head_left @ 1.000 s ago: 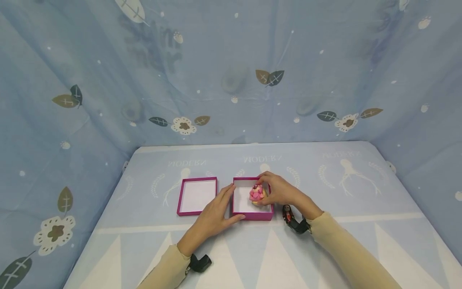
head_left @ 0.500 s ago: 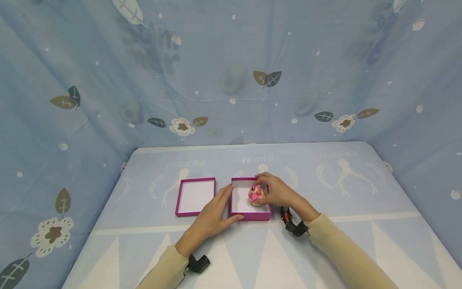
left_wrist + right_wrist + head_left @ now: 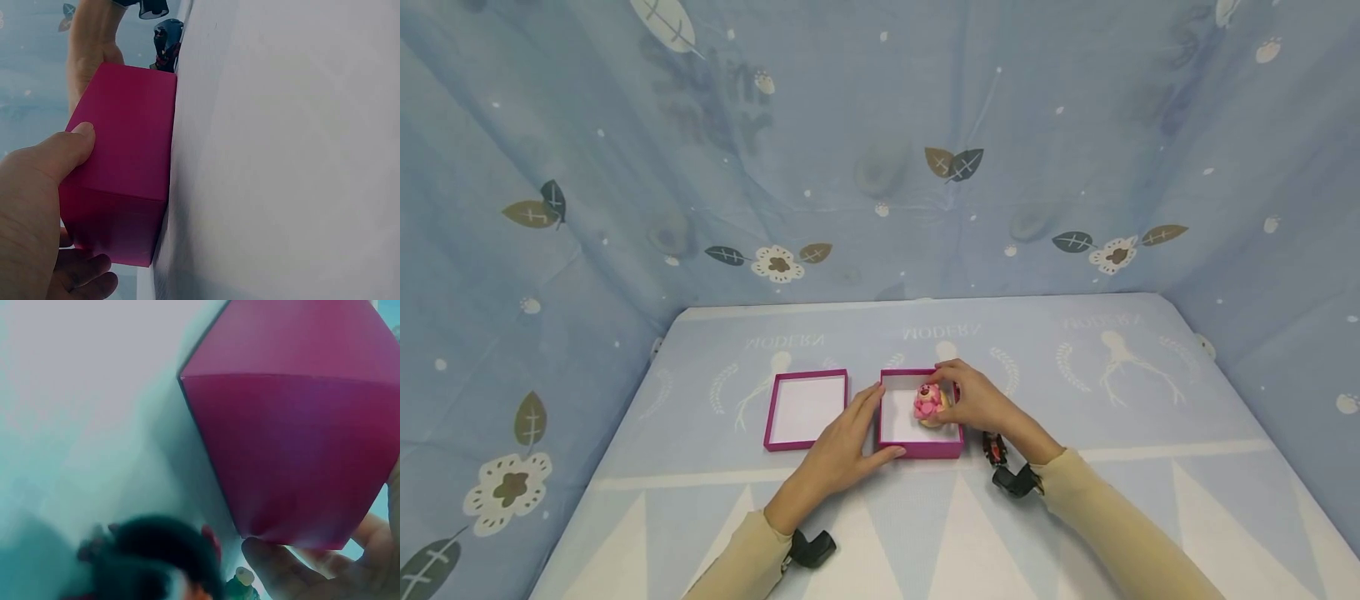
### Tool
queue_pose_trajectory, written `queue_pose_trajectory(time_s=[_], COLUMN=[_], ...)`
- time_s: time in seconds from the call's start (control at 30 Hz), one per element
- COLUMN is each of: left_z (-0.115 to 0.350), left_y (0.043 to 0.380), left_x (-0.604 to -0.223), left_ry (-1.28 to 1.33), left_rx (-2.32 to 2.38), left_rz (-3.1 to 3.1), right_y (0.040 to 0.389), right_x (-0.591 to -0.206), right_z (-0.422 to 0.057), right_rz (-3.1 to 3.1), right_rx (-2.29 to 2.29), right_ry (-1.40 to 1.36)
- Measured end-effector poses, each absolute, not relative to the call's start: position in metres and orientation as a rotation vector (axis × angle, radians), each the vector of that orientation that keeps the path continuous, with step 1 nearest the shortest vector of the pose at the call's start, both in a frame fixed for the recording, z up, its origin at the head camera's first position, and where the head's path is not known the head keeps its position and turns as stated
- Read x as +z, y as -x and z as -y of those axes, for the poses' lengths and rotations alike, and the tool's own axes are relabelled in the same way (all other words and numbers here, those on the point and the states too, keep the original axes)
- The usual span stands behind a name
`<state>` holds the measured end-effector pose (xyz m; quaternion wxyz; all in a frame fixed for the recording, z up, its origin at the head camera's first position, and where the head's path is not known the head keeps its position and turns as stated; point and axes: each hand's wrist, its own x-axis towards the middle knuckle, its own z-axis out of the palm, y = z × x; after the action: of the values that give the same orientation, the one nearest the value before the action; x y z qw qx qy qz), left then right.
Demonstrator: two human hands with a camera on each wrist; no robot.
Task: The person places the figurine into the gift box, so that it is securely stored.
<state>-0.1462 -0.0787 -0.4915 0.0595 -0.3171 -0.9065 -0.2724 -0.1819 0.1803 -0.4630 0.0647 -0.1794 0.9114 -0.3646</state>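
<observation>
A pink bear figurine (image 3: 928, 402) with a dark nose and a pale yellow part at its side is inside a magenta box (image 3: 921, 451) with a white interior. My right hand (image 3: 983, 402) holds the figurine at its right side, with fingers reaching over near the box's back rim. My left hand (image 3: 841, 442) steadies the box at its left. In the left wrist view, its thumb (image 3: 81, 140) lies on the front wall of the box while other fingers reach around the left side. The walls hide the figurine in both wrist views.
A shallow magenta lid (image 3: 808, 408) with a white inside lies left of the box. A small dark-haired figure (image 3: 995, 448) rests by my right wrist, blurred in the right wrist view. A small green figure (image 3: 240, 584) appears beyond the box. Patterned cloth (image 3: 880, 208) hangs behind the table.
The bear figurine has turned slightly in my right hand, so its face shows more clearly. My left hand and the box stay in place; the head view has shifted a little.
</observation>
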Motion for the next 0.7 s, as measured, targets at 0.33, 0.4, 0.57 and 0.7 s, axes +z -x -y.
queue_pose_trajectory(time_s=[0.33, 0.4, 0.57, 0.7], left_z=[0.0789, 0.0788, 0.0788, 0.0792], left_y=[0.1462, 0.1463, 0.1466, 0.1465], left_x=[-0.4903, -0.4905, -0.4908, -0.4906], left_ry=[0.970, 0.973, 0.969, 0.962], left_rx=[-0.827, -0.819, -0.813, -0.811], left_rz=[2.749, 2.746, 2.758, 2.768], right_y=[0.1802, 0.1803, 0.1806, 0.1800], right_x=[-0.4650, -0.4660, -0.4687, -0.4685], right_z=[-0.1778, -0.1776, -0.1780, -0.1781], right_rz=[-2.738, -2.734, -2.728, -2.724], right_rx=[-1.146, -1.149, -1.160, -1.169], right_ry=[0.501, 0.487, 0.473, 0.465])
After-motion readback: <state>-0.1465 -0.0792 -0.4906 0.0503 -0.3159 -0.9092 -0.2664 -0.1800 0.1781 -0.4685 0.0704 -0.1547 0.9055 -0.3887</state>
